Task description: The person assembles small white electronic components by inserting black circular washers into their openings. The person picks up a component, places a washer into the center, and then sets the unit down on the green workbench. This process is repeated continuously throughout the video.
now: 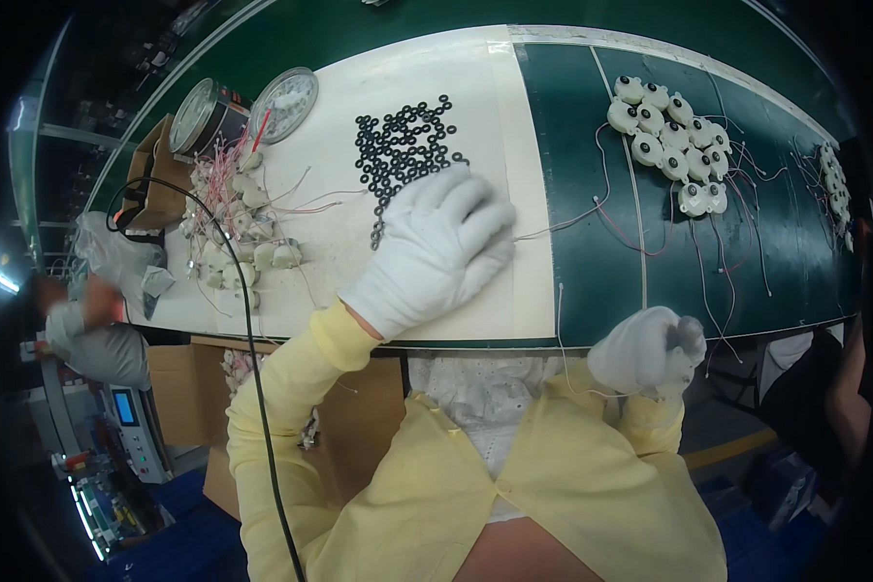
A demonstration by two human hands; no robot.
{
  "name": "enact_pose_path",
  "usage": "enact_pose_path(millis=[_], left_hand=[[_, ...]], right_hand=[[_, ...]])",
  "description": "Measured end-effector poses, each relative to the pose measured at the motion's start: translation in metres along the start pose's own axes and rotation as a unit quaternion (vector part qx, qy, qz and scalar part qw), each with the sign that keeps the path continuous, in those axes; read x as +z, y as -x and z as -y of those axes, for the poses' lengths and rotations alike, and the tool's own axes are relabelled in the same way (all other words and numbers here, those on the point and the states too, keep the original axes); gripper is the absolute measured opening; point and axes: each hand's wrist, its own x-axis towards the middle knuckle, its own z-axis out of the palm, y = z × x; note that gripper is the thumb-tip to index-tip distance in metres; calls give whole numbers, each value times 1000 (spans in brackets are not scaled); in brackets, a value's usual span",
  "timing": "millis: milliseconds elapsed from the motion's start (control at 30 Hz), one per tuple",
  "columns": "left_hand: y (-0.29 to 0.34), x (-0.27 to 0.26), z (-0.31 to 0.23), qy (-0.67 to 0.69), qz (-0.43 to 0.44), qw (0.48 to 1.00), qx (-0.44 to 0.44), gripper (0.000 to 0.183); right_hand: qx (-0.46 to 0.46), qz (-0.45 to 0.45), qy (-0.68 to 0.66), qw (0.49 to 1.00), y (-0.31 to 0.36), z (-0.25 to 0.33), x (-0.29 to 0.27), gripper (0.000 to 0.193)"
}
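Observation:
My left hand (pixel 436 247), in a white glove, lies palm down on the white tabletop with its fingers somewhat apart. Its fingertips reach the edge of a spread of small black rings (pixel 403 145), and whatever is under the palm is hidden. Near the table's front edge, my right hand (pixel 640 351), also gloved, is closed around a small white wired unit with a grey metal part (pixel 689 338). A thin wire hangs from it. Similar white units (pixel 674 131), with black rings on top and wires trailing, stand grouped on the green mat at the right.
At the left lies a heap of cream-white units (pixel 252 218) with pink and white wires. Behind it are a tin (pixel 204 116) and a round clear dish (pixel 286 102). A black cable (pixel 247 301) crosses the view. An open carton (pixel 186 388) stands below the table. People sit on both sides.

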Motion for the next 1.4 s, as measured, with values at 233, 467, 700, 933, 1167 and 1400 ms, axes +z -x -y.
enact_pose_path(millis=[233, 467, 700, 933, 1167, 1400], left_hand=[[21, -10, 5, -42, -4, 999, -32, 39], [69, -22, 30, 72, -159, 973, -151, 39], [92, -10, 27, 110, -218, 958, -151, 39], [74, -14, 29, -96, -199, 970, -102, 34], [79, -1, 36, -94, -246, 957, -126, 32], [78, -12, 11, 305, -241, 858, -336, 39]], right_hand=[[-1, 74, 14, 997, -20, 7, 5, 58], [21, 50, -25, 998, -18, 10, 5, 61], [22, 61, -19, 998, -23, 12, 10, 63], [22, 96, -10, 995, -27, 11, 8, 62], [-17, 82, 5, 996, -24, 5, 11, 62], [-12, 79, 34, 996, -23, 7, 10, 57]])
